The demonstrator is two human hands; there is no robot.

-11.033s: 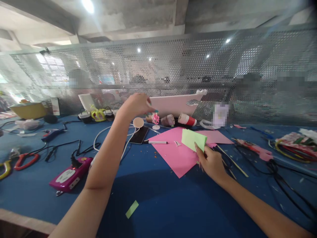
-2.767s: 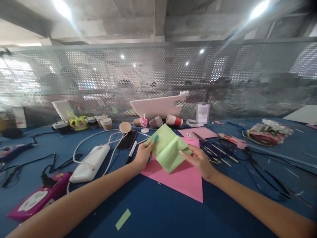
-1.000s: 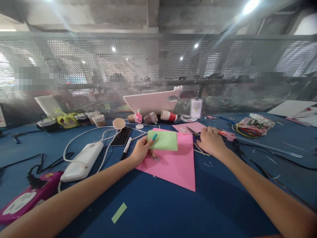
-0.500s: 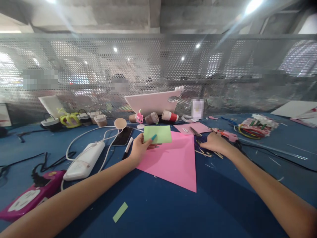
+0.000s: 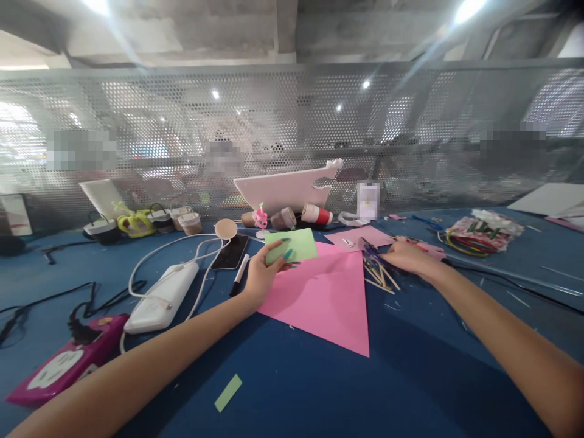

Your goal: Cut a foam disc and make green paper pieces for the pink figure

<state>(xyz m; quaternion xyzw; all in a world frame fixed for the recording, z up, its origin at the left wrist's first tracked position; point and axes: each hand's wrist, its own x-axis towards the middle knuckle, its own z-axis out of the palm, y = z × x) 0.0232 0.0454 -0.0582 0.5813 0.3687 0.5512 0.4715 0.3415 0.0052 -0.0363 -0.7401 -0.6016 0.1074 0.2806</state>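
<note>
My left hand [image 5: 263,272] pinches a light green paper [image 5: 298,244] by its left side, thumb on the front, above a large pink sheet [image 5: 319,298] lying on the blue table. To the right, my right hand [image 5: 405,258] has its fingers closed around the dark purple handle end of a pair of scissors [image 5: 370,247], partly hidden by the fingers. Thin wooden sticks [image 5: 382,278] lie in a loose bunch just below these fingers. Behind the scissors is a smaller pink paper [image 5: 356,237].
A black-and-white marker [image 5: 239,275], a phone [image 5: 230,252] and a white power bank [image 5: 162,298] with cables lie left. A magenta power strip [image 5: 68,359] and a green paper strip [image 5: 228,392] are nearer. Paper cups [image 5: 316,214] and a white foam board [image 5: 283,191] stand behind.
My right hand has shifted slightly, and the scissors now sit at its fingertips with their blades turned. The sticks have moved. The green paper in my left hand is tilted a little.
</note>
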